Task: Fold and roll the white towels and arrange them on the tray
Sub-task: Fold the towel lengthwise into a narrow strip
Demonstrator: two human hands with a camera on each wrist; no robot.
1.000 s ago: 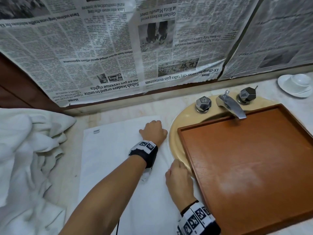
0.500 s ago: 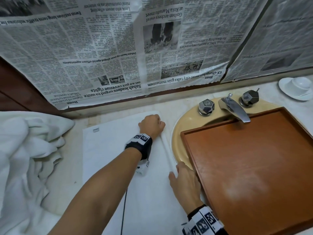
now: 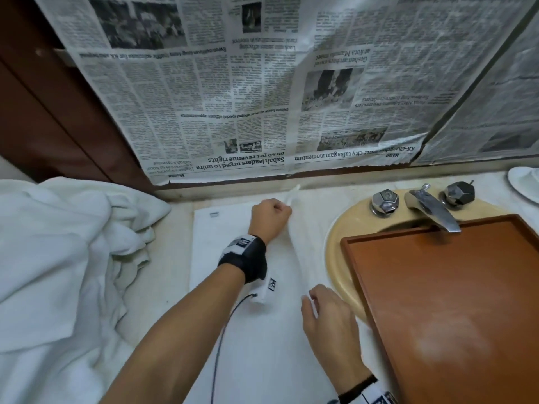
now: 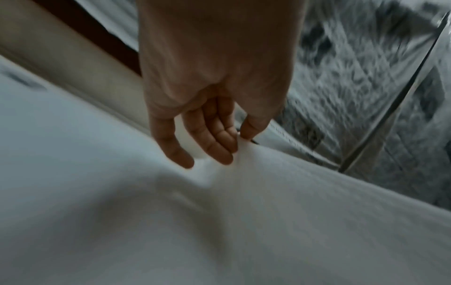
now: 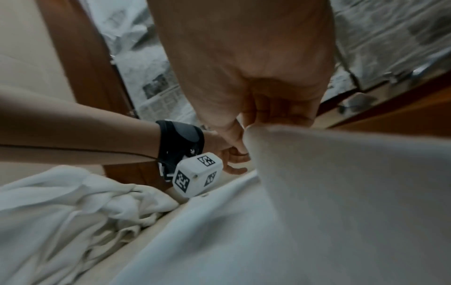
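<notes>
Both hands now pinch the towel [image 3: 256, 330]: left hand [image 3: 269, 218] far, right hand [image 3: 328, 319] near. Its right edge has lifted off the surface, so folding has begun; the tray [image 3: 455, 310] is bare.

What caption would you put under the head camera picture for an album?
Both hands, left hand and right hand, pinch the white towel's right edge beside the empty wooden tray.

The right hand [image 5: 246, 92] fills the top of the picture and pinches the raised edge of a flat white cloth towel [image 5: 305, 202], which slopes down from the fingers. Behind it, the left hand [image 5: 229, 154] with a black wrist strap [image 5: 180, 142] and a white marker cube [image 5: 197, 174] also touches this towel. A crumpled pile of white towels [image 5: 73, 204] lies at the lower left.
</notes>
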